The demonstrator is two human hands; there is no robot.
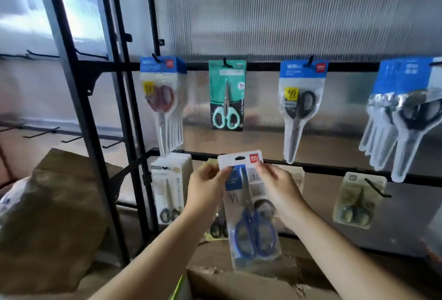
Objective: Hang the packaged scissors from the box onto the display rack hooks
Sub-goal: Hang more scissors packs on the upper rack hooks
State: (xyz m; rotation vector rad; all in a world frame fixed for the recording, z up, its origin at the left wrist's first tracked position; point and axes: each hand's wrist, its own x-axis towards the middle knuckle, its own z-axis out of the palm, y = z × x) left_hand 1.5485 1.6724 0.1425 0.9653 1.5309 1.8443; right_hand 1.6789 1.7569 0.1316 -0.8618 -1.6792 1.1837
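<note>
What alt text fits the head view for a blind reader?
The left hand and right hand pinch a pack of blue-handled scissors upright before the black display rack, not yet on a hook. Other scissor packs hang above; a cardboard box sits below.

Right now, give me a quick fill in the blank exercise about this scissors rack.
The left hand and right hand hold a pack of scissors with ___ handles.
Its hang hole sits at the ___ edge.
Of the top rail's hanging packs, the mint green pack is ___ from the left.
Missing: blue; top; second.
</note>
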